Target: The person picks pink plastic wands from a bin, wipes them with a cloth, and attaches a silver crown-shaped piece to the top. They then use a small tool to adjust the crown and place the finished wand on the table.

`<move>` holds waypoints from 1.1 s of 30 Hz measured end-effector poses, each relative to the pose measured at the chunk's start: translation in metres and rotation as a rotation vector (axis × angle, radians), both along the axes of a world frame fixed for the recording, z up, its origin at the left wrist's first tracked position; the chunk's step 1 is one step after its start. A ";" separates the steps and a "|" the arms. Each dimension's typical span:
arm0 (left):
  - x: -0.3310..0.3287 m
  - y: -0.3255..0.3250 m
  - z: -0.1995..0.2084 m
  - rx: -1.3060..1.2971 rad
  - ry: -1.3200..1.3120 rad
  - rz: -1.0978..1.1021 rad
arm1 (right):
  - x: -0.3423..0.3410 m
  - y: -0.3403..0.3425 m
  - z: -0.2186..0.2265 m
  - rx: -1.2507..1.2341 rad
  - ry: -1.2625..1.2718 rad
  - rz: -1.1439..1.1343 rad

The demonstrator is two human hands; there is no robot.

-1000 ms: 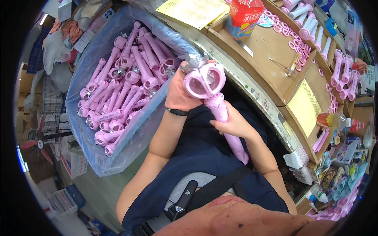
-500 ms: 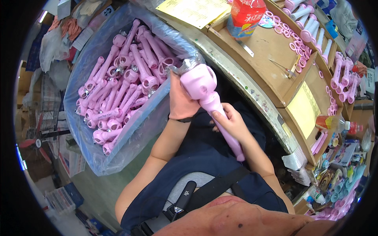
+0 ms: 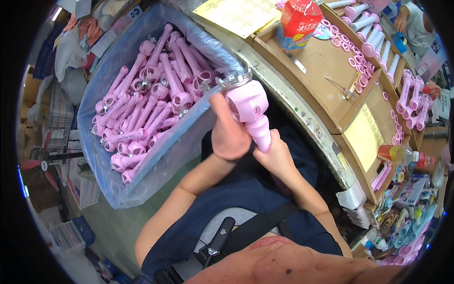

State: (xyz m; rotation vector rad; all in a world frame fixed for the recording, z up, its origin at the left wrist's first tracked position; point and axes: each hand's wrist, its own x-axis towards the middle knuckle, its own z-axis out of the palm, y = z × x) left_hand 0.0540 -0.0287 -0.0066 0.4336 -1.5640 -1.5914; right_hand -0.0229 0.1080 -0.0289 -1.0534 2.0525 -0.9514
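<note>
My right hand (image 3: 278,158) is closed round the handle of a pink plastic toy wand (image 3: 253,101), which stands tilted in front of me. The wand has a hollow round head with openings and a silver crown (image 3: 234,79) on top; the lower handle is hidden by my right hand. My left hand (image 3: 231,130) lies along the left side of the head with a finger stretched upward. It is somewhat blurred, and its other fingers are partly hidden. A dark band circles the left wrist.
Left stands a large bin lined with a blue plastic bag (image 3: 163,175), heaped with similar wands (image 3: 142,109). On the right, a bench edge (image 3: 302,116) carries cardboard trays (image 3: 302,90) with pink rings, a screwdriver and a red-labelled bottle (image 3: 298,23). A person's arm (image 3: 402,18) shows far right.
The wand has turned more upright, its crown now pointing up and its handle tucked behind my right hand. My left hand has shifted slightly down and right beside the head.
</note>
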 end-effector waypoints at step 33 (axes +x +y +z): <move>0.001 -0.036 -0.022 1.133 0.292 -0.218 | -0.027 0.008 -0.010 -0.016 -0.884 0.214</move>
